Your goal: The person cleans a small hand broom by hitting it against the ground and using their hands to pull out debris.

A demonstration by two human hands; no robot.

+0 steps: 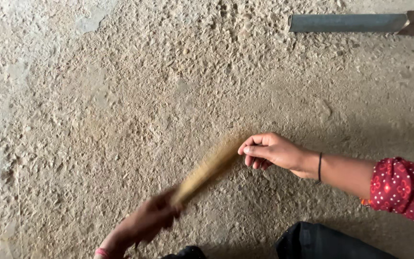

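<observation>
Item: straw broom (207, 170), pale tan, a slim bundle of stiff fibres, motion-blurred. It is lying slantwise low over the floor (120, 96). The left hand (147, 221), blurred, is gripping its lower end in a closed fist; the right hand (269, 151), fingers curled, is pinching its upper tip. Floor under the broom: rough, gritty, sandy concrete with crumbs of rubble. Grey metal pipe (348, 22) is lying well beyond the broom, at the far right.

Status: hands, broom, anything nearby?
Left hand gripping blurred straw broom. Right hand at bristle end, fingers curled. Grey pipe apart, on rough floor.
</observation>
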